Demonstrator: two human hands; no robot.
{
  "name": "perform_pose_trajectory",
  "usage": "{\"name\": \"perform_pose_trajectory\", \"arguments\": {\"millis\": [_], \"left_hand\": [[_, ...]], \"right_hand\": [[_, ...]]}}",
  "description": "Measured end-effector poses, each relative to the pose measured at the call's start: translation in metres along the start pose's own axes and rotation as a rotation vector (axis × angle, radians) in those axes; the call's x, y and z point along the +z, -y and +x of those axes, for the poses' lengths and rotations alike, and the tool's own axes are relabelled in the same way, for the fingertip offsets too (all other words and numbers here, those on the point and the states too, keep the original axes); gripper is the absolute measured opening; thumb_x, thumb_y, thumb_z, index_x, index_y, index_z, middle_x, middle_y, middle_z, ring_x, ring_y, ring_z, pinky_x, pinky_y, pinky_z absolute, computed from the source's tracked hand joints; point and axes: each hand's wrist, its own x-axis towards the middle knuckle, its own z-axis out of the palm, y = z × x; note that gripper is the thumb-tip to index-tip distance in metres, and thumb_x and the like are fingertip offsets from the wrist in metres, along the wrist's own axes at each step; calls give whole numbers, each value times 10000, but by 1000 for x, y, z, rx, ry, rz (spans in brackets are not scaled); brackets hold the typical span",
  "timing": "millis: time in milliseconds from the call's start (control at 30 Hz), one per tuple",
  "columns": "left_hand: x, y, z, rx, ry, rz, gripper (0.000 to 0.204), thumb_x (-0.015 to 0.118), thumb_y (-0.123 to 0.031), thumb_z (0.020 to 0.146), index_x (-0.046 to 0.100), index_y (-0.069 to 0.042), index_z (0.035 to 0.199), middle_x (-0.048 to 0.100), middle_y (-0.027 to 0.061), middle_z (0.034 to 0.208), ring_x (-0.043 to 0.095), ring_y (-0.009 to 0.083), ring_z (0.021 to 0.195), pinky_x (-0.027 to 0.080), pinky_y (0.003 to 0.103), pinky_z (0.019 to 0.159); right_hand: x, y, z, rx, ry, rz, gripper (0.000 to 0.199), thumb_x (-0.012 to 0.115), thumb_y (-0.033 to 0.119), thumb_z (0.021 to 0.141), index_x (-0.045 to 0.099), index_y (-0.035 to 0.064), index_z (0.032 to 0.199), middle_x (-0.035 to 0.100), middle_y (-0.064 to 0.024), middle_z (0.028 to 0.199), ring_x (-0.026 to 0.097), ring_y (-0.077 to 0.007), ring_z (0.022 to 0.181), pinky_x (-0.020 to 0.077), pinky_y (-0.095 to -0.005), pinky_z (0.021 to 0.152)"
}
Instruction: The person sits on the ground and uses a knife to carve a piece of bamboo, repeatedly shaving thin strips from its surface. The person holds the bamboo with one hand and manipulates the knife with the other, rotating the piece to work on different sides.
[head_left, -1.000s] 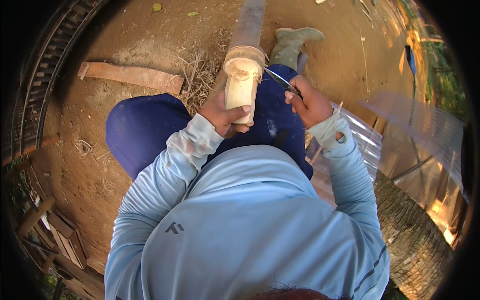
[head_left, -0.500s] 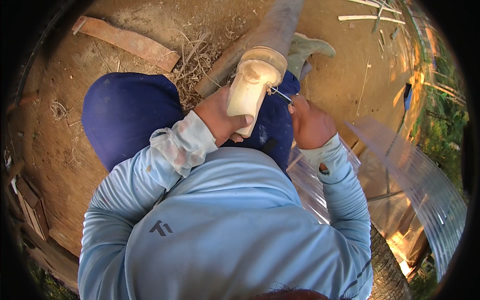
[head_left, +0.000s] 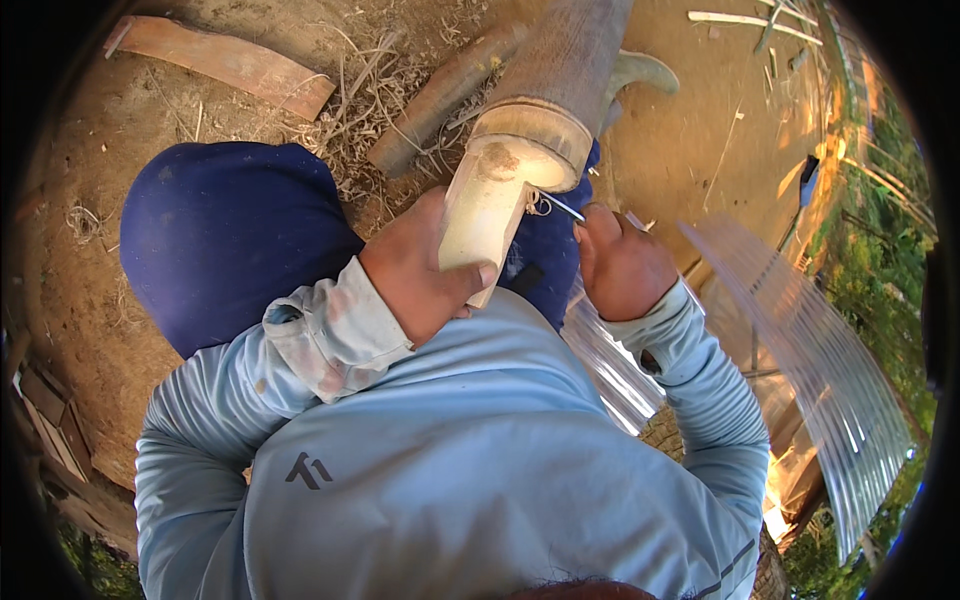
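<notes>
Gripping the bamboo pole (head_left: 555, 80) by its pale cut end (head_left: 478, 230), your left hand (head_left: 418, 270) is closed around the left edge, with its thumb across the front near the lower tip. Your right hand (head_left: 620, 262) is curled into a fist around the knife (head_left: 566, 207) — the handle is hidden inside it, and only a short stretch of blade shows. That blade points left at the right edge of the cut end, just below the pole's full round; thin curled shavings (head_left: 538, 203) hang there.

The pole runs away from you at a slant, its cut end over your lap between the blue trousers (head_left: 235, 240) and your pale blue shirt (head_left: 480, 470). Right beside the pole's far right edge is a boot (head_left: 645, 72).

On the ground (head_left: 690, 120), a long reddish plank (head_left: 225, 62) lies far to the left. Between it and the pole are a heap of dry strips (head_left: 350, 125) and a shorter round length (head_left: 440, 105) — whether wood or bamboo, you cannot tell. A clear ridged sheet (head_left: 820, 370) stands out beyond your right forearm.
</notes>
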Motion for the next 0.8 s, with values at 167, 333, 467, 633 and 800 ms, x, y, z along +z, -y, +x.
{"name": "perform_pose_trajectory", "arguments": {"millis": [167,333,467,633,800], "left_hand": [[-4,0,1,-40,29,15,538,665,-141,914,397,52,1338,604,134,1032,644,172,823,581,286,620],[-6,5,2,-6,35,-49,525,671,-161,907,410,42,1315,610,131,1011,651,174,773,579,282,615],[-14,3,10,42,235,-127,572,697,-195,889,404,29,1326,608,121,992,653,171,753,574,272,610],[-10,8,10,45,173,-212,652,726,-224,872,383,-28,1390,603,101,992,655,169,756,574,268,605],[-3,18,14,95,149,-186,540,697,-155,877,439,3,1323,613,104,1022,656,178,831,604,292,599]], "right_hand": [[1,-1,3,-28,14,18,156,573,229,959,497,93,974,635,-172,778,633,-423,657,500,-519,564],[-4,4,8,8,73,62,159,558,223,967,481,86,987,640,-204,797,624,-434,685,494,-524,588],[8,-13,13,-89,-51,308,122,574,180,966,543,66,995,625,-214,771,624,-405,695,491,-477,604],[9,2,6,-11,-344,790,224,701,232,902,635,19,917,598,-114,695,591,-245,630,481,-348,605],[22,35,16,248,-435,814,428,867,349,733,663,5,884,594,-31,680,562,-130,613,484,-298,596]]}}
